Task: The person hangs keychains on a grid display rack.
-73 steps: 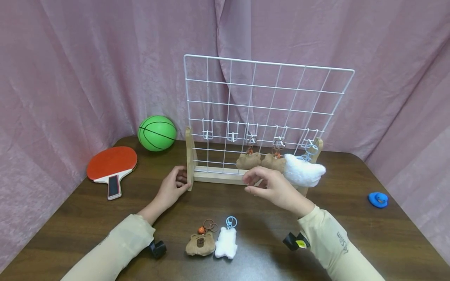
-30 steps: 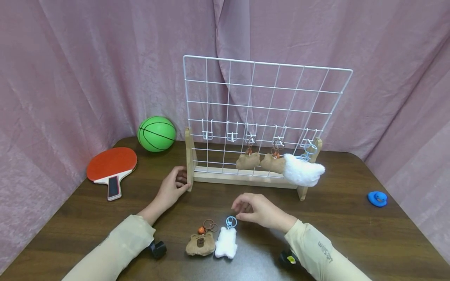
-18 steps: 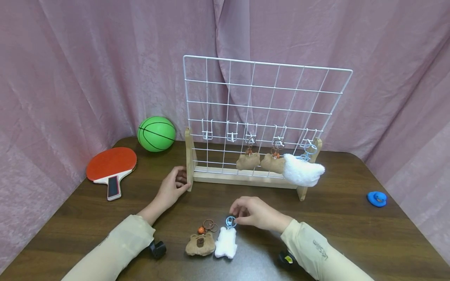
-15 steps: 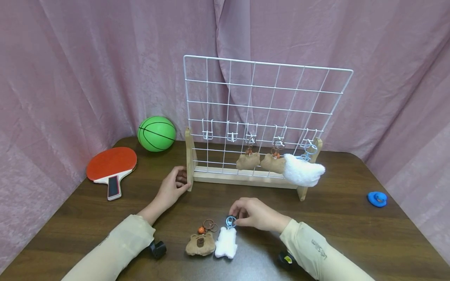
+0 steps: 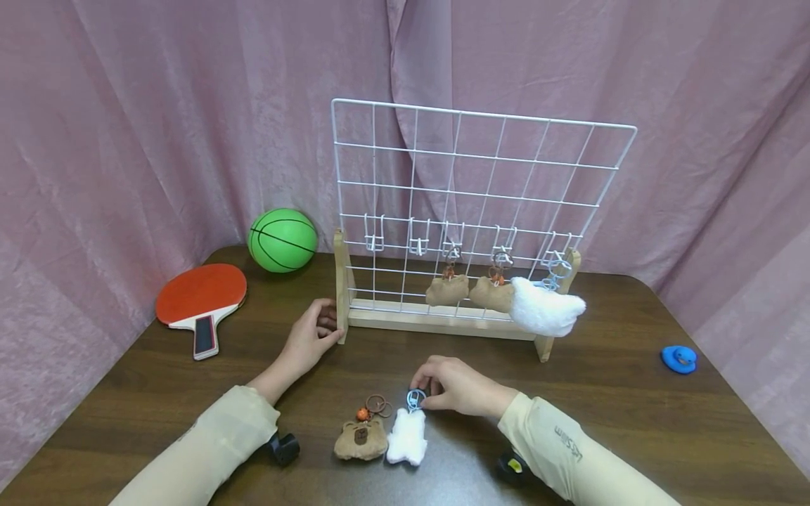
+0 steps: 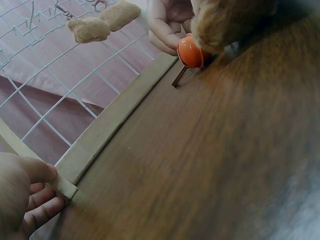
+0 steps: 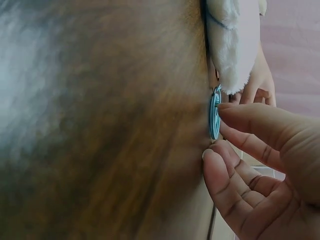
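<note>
Right hand (image 5: 457, 388), fingers curled, pinches the blue ring (image 5: 415, 399) at the far end of the white plush (image 5: 406, 436), whose long axis runs toward the person; left hand (image 5: 309, 339) grips the rack post (image 5: 342, 284).

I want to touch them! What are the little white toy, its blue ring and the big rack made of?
The white toy looks like soft, fluffy plush; its surface is shaggy fur. The blue ring, which the right hand pinches, seems to be painted metal or plastic: thin, smooth, glossy. The rack is thin white-coated wire, probably metal, in a pale, matte wooden base that the left hand holds.
</note>
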`<state>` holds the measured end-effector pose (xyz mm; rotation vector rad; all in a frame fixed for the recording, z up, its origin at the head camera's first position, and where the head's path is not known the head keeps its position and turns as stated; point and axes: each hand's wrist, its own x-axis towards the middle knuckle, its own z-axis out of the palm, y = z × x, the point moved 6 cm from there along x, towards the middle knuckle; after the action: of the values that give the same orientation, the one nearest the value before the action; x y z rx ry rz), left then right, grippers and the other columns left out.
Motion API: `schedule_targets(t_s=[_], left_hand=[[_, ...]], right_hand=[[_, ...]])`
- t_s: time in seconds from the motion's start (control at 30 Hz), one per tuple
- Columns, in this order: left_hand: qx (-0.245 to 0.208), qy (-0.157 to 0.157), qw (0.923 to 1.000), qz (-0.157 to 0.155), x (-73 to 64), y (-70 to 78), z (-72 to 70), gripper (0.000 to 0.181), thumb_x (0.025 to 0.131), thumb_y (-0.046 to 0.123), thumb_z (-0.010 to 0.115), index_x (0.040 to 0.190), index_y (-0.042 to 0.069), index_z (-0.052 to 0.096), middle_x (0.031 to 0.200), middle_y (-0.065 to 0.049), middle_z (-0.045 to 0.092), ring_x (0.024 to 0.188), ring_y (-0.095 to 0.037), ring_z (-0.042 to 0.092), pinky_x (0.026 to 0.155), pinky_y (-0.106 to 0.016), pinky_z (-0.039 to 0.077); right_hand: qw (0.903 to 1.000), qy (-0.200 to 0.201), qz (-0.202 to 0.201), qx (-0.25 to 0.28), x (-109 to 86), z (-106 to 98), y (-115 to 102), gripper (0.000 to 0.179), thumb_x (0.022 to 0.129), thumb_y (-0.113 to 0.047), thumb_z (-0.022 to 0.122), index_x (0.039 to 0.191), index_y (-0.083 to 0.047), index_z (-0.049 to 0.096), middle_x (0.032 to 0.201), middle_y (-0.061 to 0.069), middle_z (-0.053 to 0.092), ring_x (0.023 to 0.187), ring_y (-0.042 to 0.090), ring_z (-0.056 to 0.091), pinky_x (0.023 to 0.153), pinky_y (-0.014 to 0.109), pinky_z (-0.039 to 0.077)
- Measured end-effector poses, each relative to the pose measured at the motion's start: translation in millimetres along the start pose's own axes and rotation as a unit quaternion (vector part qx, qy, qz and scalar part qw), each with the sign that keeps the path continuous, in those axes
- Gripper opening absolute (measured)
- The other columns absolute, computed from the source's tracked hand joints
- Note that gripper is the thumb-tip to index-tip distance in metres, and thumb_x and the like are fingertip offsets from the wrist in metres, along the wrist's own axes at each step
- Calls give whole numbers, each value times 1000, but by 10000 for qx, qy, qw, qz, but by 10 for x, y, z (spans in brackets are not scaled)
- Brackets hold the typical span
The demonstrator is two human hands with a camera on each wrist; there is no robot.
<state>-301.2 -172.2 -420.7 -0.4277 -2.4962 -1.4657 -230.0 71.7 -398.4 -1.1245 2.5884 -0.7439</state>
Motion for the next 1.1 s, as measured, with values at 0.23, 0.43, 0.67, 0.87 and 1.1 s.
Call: schedule_targets(t_s=[0.23, 0.43, 0.67, 0.87, 1.1], left_hand=[[57, 4, 10000, -37, 6, 5, 1, 50, 84, -2, 69, 128, -3, 45, 109, -21, 60, 97, -29, 62, 74, -20, 54], [56, 13, 10000, -38, 10, -3, 2, 50, 84, -3, 69, 128, -4, 45, 109, -22, 61, 97, -30, 62, 73, -20, 54], [81, 21, 10000, -35, 10, -9, 7, 50, 83, -3, 70, 127, -3, 45, 108, -21, 61, 96, -29, 62, 73, -21, 54], [130, 35, 9999, 20, 19, -16, 9, 50, 83, -3, 70, 127, -3, 45, 107, -21, 61, 94, -29, 62, 73, -23, 55], [126, 36, 9999, 7, 16, -26, 4, 51, 83, -3, 70, 127, -3, 45, 108, -21, 61, 95, -29, 62, 73, -23, 55]], right_hand=[[10000, -34, 61, -36, 15, 17, 9, 18, 81, -10, 74, 98, -10, 68, 89, 0, 59, 73, 3, 53, 66, 15, 46], [10000, 7, 7, -66, 23, 25, 2, 19, 80, -10, 76, 96, -11, 65, 88, 0, 60, 72, 4, 53, 66, 14, 46], [10000, 11, 30, 92, 27, 32, 0, 22, 79, -6, 76, 95, -11, 62, 82, -3, 62, 71, 0, 51, 65, 15, 47], [9987, 4, 220, 463, 9, 17, 3, 21, 81, -1, 72, 97, -10, 62, 81, -2, 64, 72, 2, 55, 67, 16, 50], [9963, 35, 268, 813, -12, -3, -3, 17, 84, 2, 67, 97, -7, 63, 81, 1, 64, 72, 3, 57, 62, 17, 52]])
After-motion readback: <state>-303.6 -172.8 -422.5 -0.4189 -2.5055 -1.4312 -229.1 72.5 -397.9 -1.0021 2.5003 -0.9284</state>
